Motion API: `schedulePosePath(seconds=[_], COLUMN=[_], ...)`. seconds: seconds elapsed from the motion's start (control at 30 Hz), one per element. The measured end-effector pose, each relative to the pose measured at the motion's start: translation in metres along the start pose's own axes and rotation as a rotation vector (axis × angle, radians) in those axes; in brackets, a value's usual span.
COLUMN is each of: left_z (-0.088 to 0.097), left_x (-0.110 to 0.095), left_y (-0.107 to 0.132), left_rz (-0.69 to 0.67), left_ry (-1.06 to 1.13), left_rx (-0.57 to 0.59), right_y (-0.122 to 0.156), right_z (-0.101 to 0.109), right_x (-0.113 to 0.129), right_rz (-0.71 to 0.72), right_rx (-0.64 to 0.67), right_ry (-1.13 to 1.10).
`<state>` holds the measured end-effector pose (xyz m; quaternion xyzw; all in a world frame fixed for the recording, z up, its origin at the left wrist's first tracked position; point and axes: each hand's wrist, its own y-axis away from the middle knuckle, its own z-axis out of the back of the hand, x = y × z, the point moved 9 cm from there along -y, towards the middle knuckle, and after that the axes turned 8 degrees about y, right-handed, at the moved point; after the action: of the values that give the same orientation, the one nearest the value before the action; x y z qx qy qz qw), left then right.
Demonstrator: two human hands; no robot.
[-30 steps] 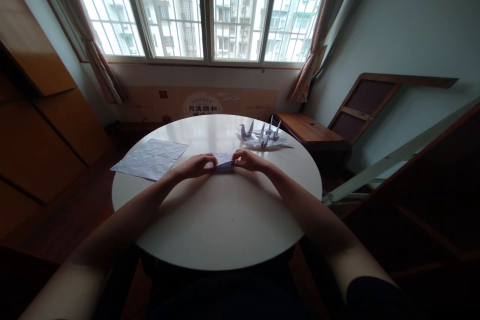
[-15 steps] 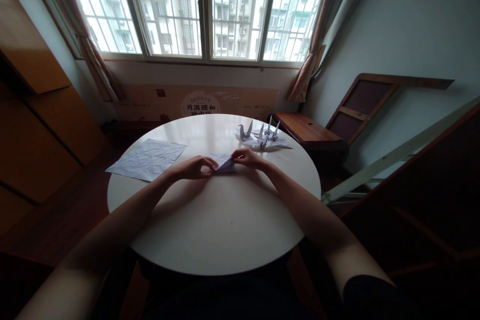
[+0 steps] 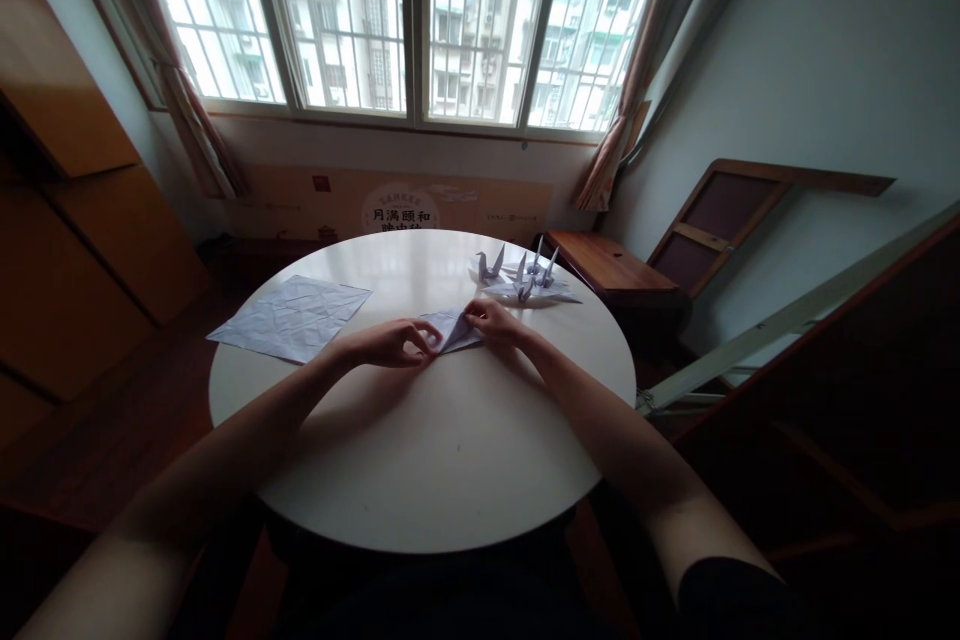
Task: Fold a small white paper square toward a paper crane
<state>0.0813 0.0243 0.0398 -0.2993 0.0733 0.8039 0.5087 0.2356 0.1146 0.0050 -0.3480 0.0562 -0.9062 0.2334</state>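
Observation:
A small folded piece of pale paper (image 3: 452, 329) lies on the round white table (image 3: 420, 440) between my hands. My left hand (image 3: 394, 341) pinches its left corner with curled fingers. My right hand (image 3: 491, 320) pinches its right edge, fingers closed on the fold. Both forearms reach in from the near edge of the table.
A creased flat sheet of paper (image 3: 292, 316) lies at the table's left. Several folded paper cranes (image 3: 525, 278) stand at the far right of the table. A low wooden bench (image 3: 607, 265) and a leaning frame (image 3: 720, 220) are to the right, a window behind.
The folded paper has turned slightly and its flap is lifted more. Both hands have shifted a little along its edges while still holding it.

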Motion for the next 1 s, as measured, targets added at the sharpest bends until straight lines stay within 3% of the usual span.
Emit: schedulePosePath(seconds=[0.47,0.6,0.73,1.0], left_z=[-0.009,-0.009,-0.008,-0.016], left_x=[-0.012,-0.01,-0.005,-0.005], left_y=[-0.003,-0.005,-0.008,-0.01], left_rz=[-0.068,-0.069,-0.074,-0.101], left_ry=[-0.007,0.057,0.013,-0.062], left_rx=[-0.032,-0.057,-0.156,-0.078], right_y=[0.008,0.009,0.009,0.007], right_z=[-0.004,-0.006,-0.008,-0.008], right_x=[0.024,0.026,0.027,0.025], right_rz=[-0.117,-0.138,-0.137,-0.152], right_rx=[-0.076,-0.069,-0.078,-0.074], right_ry=[0.48,0.523,0.537,0.529])
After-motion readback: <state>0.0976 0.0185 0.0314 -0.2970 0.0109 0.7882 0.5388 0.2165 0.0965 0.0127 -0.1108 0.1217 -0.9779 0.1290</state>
